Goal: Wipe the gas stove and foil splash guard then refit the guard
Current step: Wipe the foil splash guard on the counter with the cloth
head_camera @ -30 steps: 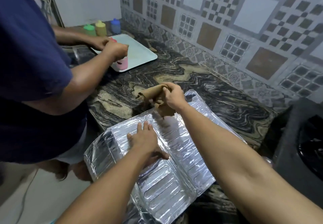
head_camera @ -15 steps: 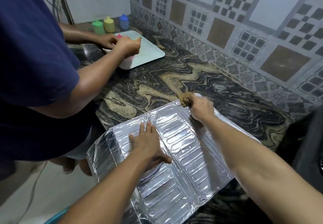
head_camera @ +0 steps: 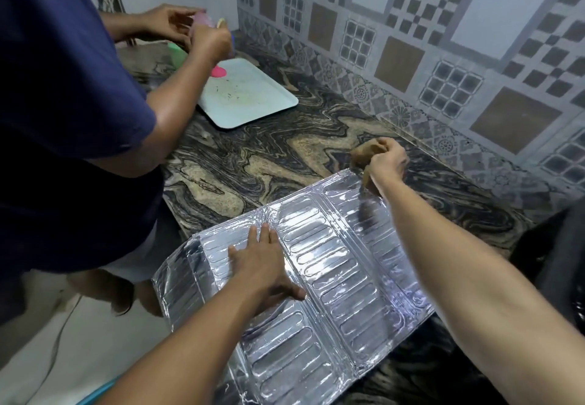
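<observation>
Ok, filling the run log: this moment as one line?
phase: wiping guard | left hand: flat on foil splash guard | right hand: grips brown cloth at far edge | guard: flat on counter

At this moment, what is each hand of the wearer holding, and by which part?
The right hand grips a bunched brown cloth around its middle. The left hand holds nothing; it presses flat on the foil splash guard.

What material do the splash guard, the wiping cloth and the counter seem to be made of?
Splash guard: apparently thin aluminium foil, mirror-bright, embossed with oval ribs, creased at folds. Cloth: soft brown fabric, bunched in the right hand. Counter: probably polished stone, glossy with dark and tan swirls.
</observation>
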Available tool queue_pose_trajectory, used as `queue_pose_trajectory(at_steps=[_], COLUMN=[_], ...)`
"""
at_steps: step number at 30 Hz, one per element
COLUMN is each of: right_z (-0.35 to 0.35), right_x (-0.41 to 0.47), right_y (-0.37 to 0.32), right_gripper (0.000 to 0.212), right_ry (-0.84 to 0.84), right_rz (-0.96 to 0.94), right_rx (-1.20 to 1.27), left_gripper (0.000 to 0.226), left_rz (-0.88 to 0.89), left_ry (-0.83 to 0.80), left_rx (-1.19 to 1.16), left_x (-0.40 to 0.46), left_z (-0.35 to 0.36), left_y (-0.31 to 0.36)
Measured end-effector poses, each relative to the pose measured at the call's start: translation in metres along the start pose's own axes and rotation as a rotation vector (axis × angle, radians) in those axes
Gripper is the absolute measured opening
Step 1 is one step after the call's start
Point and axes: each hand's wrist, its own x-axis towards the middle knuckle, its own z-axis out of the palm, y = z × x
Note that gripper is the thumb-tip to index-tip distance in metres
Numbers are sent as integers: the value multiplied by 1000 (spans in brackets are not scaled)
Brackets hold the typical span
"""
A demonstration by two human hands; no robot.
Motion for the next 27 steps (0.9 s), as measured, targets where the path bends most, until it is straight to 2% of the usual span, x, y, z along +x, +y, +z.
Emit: queue_pose_trajectory(at_steps=[3,4,6,8,10,13,15,17,19,21,23,26,27], right_z=[0,3,12,22,26,25,26,22,14,6,6,12,12], right_x=[-22,-29,-43,-50,-49,-44,-39,-33,-26,-31,-51,-98,-107], right_y=[10,16,27,38,39,32,29,23,17,14,18,31,38], right_gripper=[32,28,23,34,43,41,39,32,21,24,28,36,39], right_ry=[83,41,-197,-423,-476,-488,-537,-505,-346,-168,-188,-470,-510], right_rz=[-164,-215,-312,-398,-458,-514,-457,-217,51,116,-40,-436,-524], right_rx=[-147,-242,-543,-770,-840,-935,-901,-670,-325,-241,-368,-660,-720], left_gripper=[147,147,147,147,147,147,147,148,148,149,149,150,150], left_rz=[1,1,-1,-1,1,-7,-15,-17,-18,-19,-23,-27,-28], left_ry=[-7,-4,-1,-7,-11,-17,-26,-33,-27,-21,-15,-24,-29], left_rx=[-1,0,-1,-2,8,24,29,27,22,26,25,13,12], left_x=[0,0,0,0,1,3,3,3,1,1,1,-1,-1], left_z=[0,0,0,1,0,-1,0,0,1,0,-3,-6,-6], left_y=[2,2,2,2,3,2,1,2,2,2,3,5,6])
